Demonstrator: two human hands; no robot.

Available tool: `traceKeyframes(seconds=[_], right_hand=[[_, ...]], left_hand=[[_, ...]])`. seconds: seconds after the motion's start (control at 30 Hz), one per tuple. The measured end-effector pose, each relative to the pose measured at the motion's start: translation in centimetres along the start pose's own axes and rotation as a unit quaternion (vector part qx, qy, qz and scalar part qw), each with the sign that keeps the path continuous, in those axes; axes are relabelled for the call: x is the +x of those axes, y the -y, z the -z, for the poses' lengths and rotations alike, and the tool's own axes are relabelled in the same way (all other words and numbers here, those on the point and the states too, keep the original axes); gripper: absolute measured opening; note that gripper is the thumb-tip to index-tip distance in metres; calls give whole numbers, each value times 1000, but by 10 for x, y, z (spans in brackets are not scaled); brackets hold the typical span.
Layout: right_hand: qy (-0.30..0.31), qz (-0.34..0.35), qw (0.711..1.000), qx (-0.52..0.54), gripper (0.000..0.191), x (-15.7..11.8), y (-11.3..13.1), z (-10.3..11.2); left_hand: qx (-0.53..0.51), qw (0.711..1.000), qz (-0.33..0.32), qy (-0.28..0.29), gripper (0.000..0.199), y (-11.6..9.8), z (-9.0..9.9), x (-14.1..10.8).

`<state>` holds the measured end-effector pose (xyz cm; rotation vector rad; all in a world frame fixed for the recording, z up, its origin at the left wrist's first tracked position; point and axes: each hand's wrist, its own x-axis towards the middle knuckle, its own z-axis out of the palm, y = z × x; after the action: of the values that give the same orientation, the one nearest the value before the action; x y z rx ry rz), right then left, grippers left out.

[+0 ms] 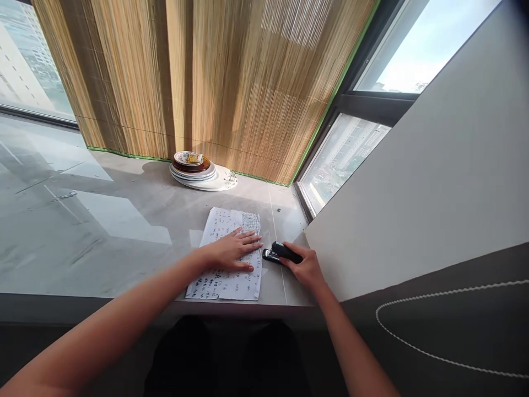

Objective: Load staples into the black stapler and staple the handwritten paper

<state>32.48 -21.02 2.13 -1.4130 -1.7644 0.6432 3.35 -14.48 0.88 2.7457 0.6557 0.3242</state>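
White sheets of paper (239, 289) covered in dark handwriting lie on the light stone sill, close to its front edge. Across them my left hand (231, 251) rests flat, fingers stretched toward the right edge of the paper. Just right of the sheets, my right hand (303, 267) grips a black stapler (285, 252) from behind, thumb and fingers around its rear part. The stapler's front end points left at the paper's edge; whether it touches the paper I cannot tell. Part of the writing is hidden under my left hand.
A stack of plates (192, 168) stands at the back of the sill (124, 264), before a hanging bamboo blind (215, 82). A white wall (425, 182) slants up on the right, beside a dark window frame (372, 107). A white bead cord (413, 342) hangs at lower right.
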Motion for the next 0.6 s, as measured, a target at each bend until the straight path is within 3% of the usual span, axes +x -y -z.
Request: traceKeyframes(seconds=[0.23, 0.6], right_hand=[[52, 44, 998, -10, 36, 5, 19, -13], [41, -20, 999, -22, 40, 3, 6, 1]], left_hand=[[0, 1000, 12, -14, 83, 1, -5, 0], [-16, 999, 40, -11, 86, -9, -5, 5]])
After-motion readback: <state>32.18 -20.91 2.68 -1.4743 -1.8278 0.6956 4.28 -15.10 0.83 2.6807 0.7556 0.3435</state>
